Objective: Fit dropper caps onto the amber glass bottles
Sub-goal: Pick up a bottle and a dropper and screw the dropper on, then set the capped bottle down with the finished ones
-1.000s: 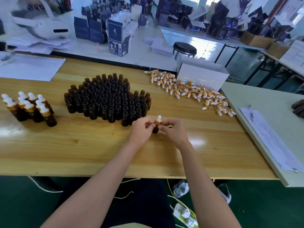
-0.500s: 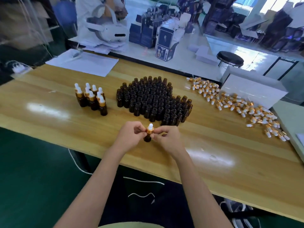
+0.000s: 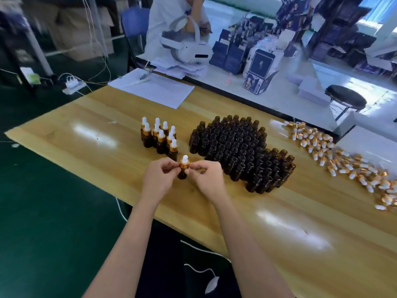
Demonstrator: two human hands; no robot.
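Bottle (image 3: 182, 174) is at centre frame; my left hand (image 3: 158, 179) and right hand (image 3: 207, 179) both pinch it around the cap (image 3: 184, 163). A crooked cap may cross-thread, and a slip could knock the capped bottles (image 3: 159, 136) just above.

Fingertips of my left hand (image 3: 158, 179) and right hand (image 3: 207, 179) cover the sides of the bottle (image 3: 182, 174) under its dropper cap (image 3: 184, 160), so I can't tell if it's fully seated. The loose caps (image 3: 343, 164) run off the right edge. The person in white (image 3: 167, 20) is cut off at the top. The dark cartons (image 3: 322, 22) behind are blurred, possibly printed.
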